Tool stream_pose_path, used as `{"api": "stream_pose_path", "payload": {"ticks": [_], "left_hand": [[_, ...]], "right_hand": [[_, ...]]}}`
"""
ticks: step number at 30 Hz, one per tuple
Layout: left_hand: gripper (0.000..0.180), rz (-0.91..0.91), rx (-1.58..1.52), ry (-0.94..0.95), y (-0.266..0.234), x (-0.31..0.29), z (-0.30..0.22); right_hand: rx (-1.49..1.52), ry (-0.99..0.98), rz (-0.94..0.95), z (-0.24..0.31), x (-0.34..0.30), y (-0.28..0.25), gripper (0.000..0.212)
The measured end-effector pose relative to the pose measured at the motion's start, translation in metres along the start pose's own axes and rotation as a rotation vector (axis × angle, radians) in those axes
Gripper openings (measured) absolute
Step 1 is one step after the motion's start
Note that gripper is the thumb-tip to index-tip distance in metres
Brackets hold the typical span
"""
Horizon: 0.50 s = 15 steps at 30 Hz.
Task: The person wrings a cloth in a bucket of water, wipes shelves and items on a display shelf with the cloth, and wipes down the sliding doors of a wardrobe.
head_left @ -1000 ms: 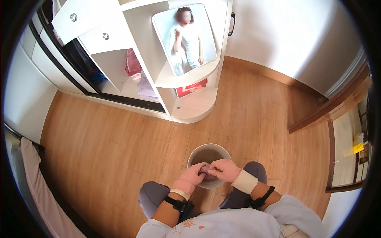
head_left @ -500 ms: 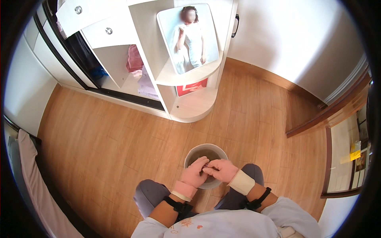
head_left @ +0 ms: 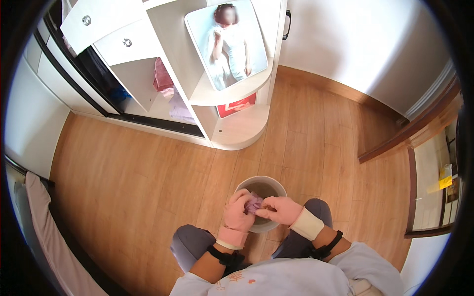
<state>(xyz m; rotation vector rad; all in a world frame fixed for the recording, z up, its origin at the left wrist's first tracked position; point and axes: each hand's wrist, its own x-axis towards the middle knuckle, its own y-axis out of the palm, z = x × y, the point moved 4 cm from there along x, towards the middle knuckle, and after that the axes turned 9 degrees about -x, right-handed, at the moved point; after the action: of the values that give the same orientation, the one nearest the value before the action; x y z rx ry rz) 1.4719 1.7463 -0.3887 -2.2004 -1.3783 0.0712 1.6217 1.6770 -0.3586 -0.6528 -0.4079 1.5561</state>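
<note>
A crumpled purple cloth [head_left: 254,203] is bunched between my two hands, over a round whitish bucket [head_left: 268,229]. Murky water [head_left: 264,189] shows inside the bucket. My left hand [head_left: 239,211], in a pink rubber glove with a pale cuff, is closed round the cloth's left side. From the right, my right hand [head_left: 282,210], gloved the same way, pinches the cloth's other side with thumb and fingers. The cloth's lower part is hidden by the gloves.
My bent knees [head_left: 189,243] flank the bucket on the wooden floor [head_left: 138,192]. Ahead stands a white cabinet [head_left: 242,138] with rounded shelves and a framed photo [head_left: 232,54]. At left is a bed edge with a pinkish cover [head_left: 47,217]; at right, a brown door [head_left: 410,133].
Both hands have risen slightly apart, and much more of the purple cloth now shows between them. My left hand has turned more upright. The whole view has shifted a little.
</note>
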Motion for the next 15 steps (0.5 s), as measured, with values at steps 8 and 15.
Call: {"api": "stream_pose_path", "payload": {"ticks": [8, 15], "left_hand": [[0.034, 0.310, -0.916, -0.208, 0.028, -0.017, 0.037], [0.013, 0.013, -0.134, 0.045, 0.027, -0.008, 0.041]], "right_hand": [[0.062, -0.139, -0.049, -0.009, -0.007, 0.006, 0.028], [-0.119, -0.337, -0.068, 0.004, -0.005, 0.013, 0.019]]}}
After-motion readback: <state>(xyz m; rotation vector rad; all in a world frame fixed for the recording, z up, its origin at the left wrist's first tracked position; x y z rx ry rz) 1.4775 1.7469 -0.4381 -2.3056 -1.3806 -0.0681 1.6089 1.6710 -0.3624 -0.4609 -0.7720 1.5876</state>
